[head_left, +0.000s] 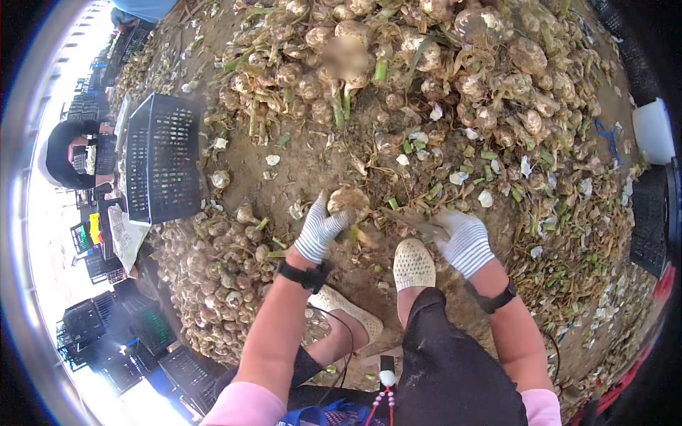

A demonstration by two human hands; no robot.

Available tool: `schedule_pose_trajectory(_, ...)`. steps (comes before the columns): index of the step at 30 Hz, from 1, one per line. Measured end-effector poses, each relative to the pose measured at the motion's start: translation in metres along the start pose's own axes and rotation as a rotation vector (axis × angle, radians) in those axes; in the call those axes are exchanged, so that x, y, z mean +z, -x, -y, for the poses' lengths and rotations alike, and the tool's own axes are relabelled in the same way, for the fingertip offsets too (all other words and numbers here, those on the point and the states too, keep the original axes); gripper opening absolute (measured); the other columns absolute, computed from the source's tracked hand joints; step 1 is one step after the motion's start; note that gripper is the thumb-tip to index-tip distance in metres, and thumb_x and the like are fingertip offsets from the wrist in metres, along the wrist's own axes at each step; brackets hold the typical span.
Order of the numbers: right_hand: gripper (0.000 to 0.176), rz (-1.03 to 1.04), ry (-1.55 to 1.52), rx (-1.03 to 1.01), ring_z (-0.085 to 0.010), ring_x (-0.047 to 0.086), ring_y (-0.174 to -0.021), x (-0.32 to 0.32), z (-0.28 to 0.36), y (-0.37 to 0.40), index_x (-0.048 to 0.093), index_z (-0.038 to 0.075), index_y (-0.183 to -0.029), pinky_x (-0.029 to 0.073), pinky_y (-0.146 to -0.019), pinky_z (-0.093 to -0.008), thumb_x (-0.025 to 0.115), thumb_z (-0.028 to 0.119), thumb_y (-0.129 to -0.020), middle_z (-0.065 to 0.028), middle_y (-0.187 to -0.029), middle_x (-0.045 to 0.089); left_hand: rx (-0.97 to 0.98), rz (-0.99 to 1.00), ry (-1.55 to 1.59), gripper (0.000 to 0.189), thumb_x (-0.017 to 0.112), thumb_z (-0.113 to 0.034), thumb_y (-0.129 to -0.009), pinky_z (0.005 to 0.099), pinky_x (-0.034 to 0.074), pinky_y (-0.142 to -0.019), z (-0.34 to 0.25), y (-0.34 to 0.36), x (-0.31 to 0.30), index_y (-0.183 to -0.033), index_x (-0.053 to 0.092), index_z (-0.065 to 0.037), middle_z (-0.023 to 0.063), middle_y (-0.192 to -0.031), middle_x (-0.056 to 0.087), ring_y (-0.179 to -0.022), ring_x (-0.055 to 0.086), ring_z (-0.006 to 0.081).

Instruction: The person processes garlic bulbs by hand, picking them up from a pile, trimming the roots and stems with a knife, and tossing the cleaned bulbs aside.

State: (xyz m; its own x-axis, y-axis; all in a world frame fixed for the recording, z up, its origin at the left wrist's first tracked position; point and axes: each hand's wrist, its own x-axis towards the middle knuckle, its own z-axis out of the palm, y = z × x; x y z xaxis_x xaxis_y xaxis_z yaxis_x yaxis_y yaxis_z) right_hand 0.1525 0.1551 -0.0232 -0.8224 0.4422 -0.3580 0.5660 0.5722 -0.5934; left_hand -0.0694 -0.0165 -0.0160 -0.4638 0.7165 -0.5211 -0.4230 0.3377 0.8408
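In front of my feet, my left hand [321, 228], in a striped work glove, is closed around a garlic bulb [348, 201] with brownish, soil-stained skin. To its right my right hand [462, 241], gloved the same way, grips shears [420, 226]. Their metal blades point left toward the bulb, a small gap apart from it. The handles are hidden inside my palm. Below my left hand and to its left lies a pile of garlic bulbs [220, 284] with short stems. A larger heap of untrimmed garlic [455, 64] spreads across the ground ahead.
A black plastic crate [162, 160] stands on the left, with a person [71, 154] beyond it. More crates [106, 319] are stacked at lower left. Cut stems and peeled skins [490, 167] litter the soil. A white container [652, 131] and dark crates [650, 220] line the right edge.
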Motion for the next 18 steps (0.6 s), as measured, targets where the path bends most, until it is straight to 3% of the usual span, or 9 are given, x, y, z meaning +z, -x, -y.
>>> schedule_pose_trajectory(2, 0.021, 0.016, 0.039, -0.037, -0.0350, 0.062, -0.082, -0.014, 0.019, -0.005, 0.064, 0.006, -0.086, 0.050, -0.074, -0.0437, 0.064, 0.024, -0.075, -0.0164, -0.084, 0.063, -0.006, 0.011, 0.000, 0.061, 0.071, -0.015, -0.081, 0.0337, 0.053, -0.084, 0.004, -0.001, 0.008, -0.130, 0.038, 0.000, 0.0147, -0.113, 0.059, -0.100, 0.060, 0.0212)
schedule_pose_trajectory(3, 0.021, 0.035, 0.073, -0.076, -0.0348, 0.062, -0.082, -0.018, 0.025, -0.007, 0.063, 0.006, -0.086, 0.051, -0.074, -0.0436, 0.064, 0.023, -0.075, -0.0161, -0.084, 0.063, -0.332, 0.194, 0.614, 0.058, 0.067, -0.022, -0.084, 0.0362, 0.053, -0.085, 0.028, -0.015, -0.005, -0.129, 0.038, 0.001, 0.0169, -0.113, 0.058, -0.101, 0.061, 0.0234)
schedule_pose_trajectory(5, 0.022, -0.006, 0.071, -0.148, -0.0336, 0.063, -0.083, -0.020, 0.033, -0.012, 0.063, 0.006, -0.089, 0.051, -0.074, -0.0432, 0.065, 0.022, -0.074, -0.0151, -0.085, 0.063, -0.672, 0.378, 1.222, 0.057, 0.062, -0.030, -0.088, 0.0387, 0.054, -0.085, 0.035, -0.023, 0.000, -0.128, 0.037, 0.002, 0.0190, -0.113, 0.058, -0.101, 0.061, 0.0256)
schedule_pose_trajectory(7, 0.020, 0.042, 0.166, -0.168, -0.0315, 0.064, -0.084, -0.027, 0.047, -0.013, 0.063, 0.006, -0.088, 0.051, -0.074, -0.0430, 0.063, 0.021, -0.075, -0.0149, -0.088, 0.063, -0.424, 0.137, 0.586, 0.059, 0.050, -0.043, -0.091, 0.0420, 0.054, -0.086, 0.039, -0.021, 0.021, -0.126, 0.039, 0.003, 0.0220, -0.115, 0.056, -0.103, 0.060, 0.0306)
schedule_pose_trajectory(9, 0.017, -0.019, 0.226, -0.192, -0.0299, 0.064, -0.083, -0.018, 0.050, -0.011, 0.063, 0.006, -0.088, 0.051, -0.074, -0.0423, 0.060, 0.019, -0.077, -0.0138, -0.087, 0.063, -0.398, 0.533, 1.049, 0.064, 0.045, -0.046, -0.092, 0.0465, 0.051, -0.090, 0.017, -0.005, 0.048, -0.129, 0.037, 0.004, 0.0236, -0.119, 0.055, -0.107, 0.058, 0.0334)
schedule_pose_trajectory(12, 0.016, -0.194, 0.224, -0.261, -0.0292, 0.063, -0.079, -0.012, 0.044, -0.009, 0.062, 0.006, -0.088, 0.050, -0.072, -0.0408, 0.057, 0.017, -0.077, -0.0122, -0.083, 0.061, -0.624, 0.582, 1.431, 0.068, 0.044, -0.046, -0.092, 0.0474, 0.036, -0.105, 0.021, -0.008, 0.052, -0.137, 0.028, 0.003, 0.0246, -0.133, 0.045, -0.119, 0.050, 0.0343)
schedule_pose_trajectory(13, 0.016, -0.192, 0.223, -0.262, -0.0292, 0.063, -0.079, -0.011, 0.043, -0.009, 0.062, 0.006, -0.088, 0.050, -0.072, -0.0408, 0.057, 0.017, -0.077, -0.0122, -0.083, 0.061, -0.624, 0.579, 1.432, 0.068, 0.044, -0.046, -0.092, 0.0474, 0.036, -0.105, 0.024, -0.006, 0.051, -0.137, 0.028, 0.003, 0.0246, -0.133, 0.045, -0.119, 0.050, 0.0343)
schedule_pose_trajectory(18, 0.020, -0.250, 0.167, -0.293, -0.0296, 0.063, -0.079, -0.001, 0.035, -0.012, 0.060, 0.005, -0.093, 0.049, -0.072, -0.0414, 0.057, 0.017, -0.077, -0.0123, -0.084, 0.060, 0.026, 0.526, -0.124, 0.060, 0.048, -0.039, -0.094, 0.0415, 0.034, -0.106, 0.043, 0.013, 0.047, -0.137, 0.029, -0.001, 0.0132, -0.132, 0.051, -0.117, 0.052, 0.0207)
